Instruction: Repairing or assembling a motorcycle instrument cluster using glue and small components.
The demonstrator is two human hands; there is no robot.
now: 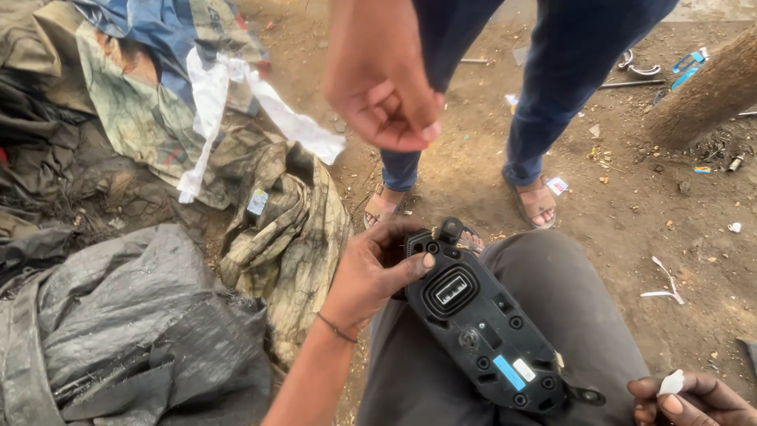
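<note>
A black plastic instrument housing (482, 323) rests on my grey-trousered knee, back side up, with a rectangular socket and several round holes. My left hand (371, 272) grips its upper left edge, thumb pressed beside the socket. My right hand (694, 398) sits at the bottom right corner, just past the housing's mounting tab, pinching a small white scrap (672, 383). Another person's hand (382, 79) hangs above with fingers curled; whether it holds anything is unclear.
The other person stands close ahead in blue trousers (552, 71) and sandals (538, 203). Crumpled tarps and cloth (158, 237) pile up on the left. Bare dirt ground holds scattered litter, tools (684, 67) and a tree trunk (710, 91) at the upper right.
</note>
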